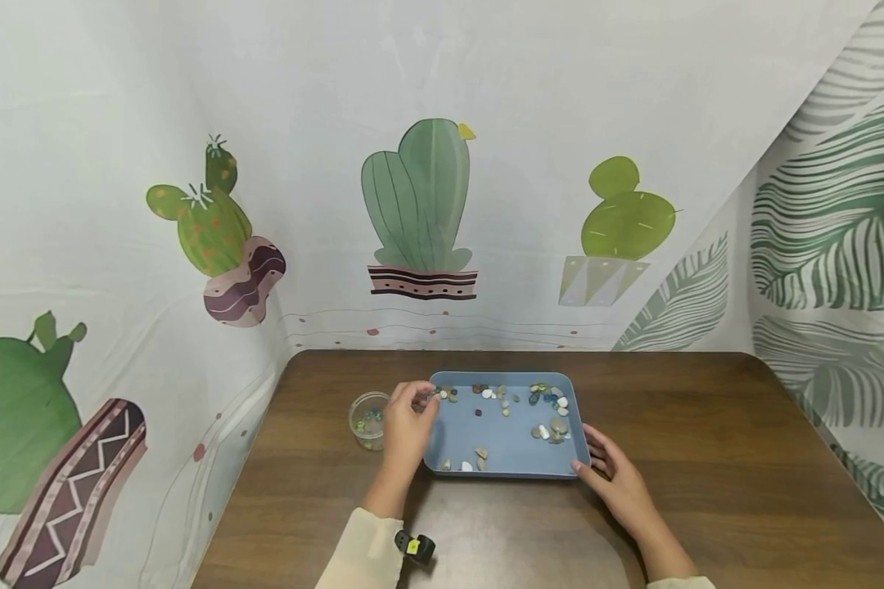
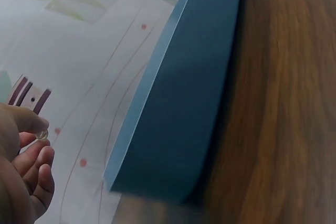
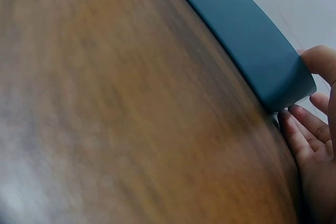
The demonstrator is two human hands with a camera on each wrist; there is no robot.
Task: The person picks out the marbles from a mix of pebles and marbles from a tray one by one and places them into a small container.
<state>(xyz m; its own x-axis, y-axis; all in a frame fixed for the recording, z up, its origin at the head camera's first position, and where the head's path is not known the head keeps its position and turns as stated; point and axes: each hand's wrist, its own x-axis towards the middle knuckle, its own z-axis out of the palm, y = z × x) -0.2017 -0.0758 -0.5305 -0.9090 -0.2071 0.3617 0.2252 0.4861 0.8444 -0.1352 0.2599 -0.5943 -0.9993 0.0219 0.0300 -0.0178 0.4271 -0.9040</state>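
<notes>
A blue rectangular tray [image 1: 511,429] with several small pebbles lies on the table. Over its left edge, my left hand [image 1: 407,421] pinches a small, pale, translucent stone [image 2: 41,135] between thumb and index finger. My right hand [image 1: 619,474] holds the tray's near right corner, thumb on the rim and the other fingers against the side. Inside the tray, small dark and white stones [image 1: 488,393] line the far side, and grey and white pebbles [image 1: 557,426] sit by the right wall. Another few pebbles [image 1: 481,453] lie at the near left.
Just left of my left hand stands a round clear container [image 1: 369,436] with green and bluish stones in it. The brown wooden table [image 1: 678,417] extends on both sides. Behind it hangs a white cloth [image 1: 530,98] printed with cacti and leaves.
</notes>
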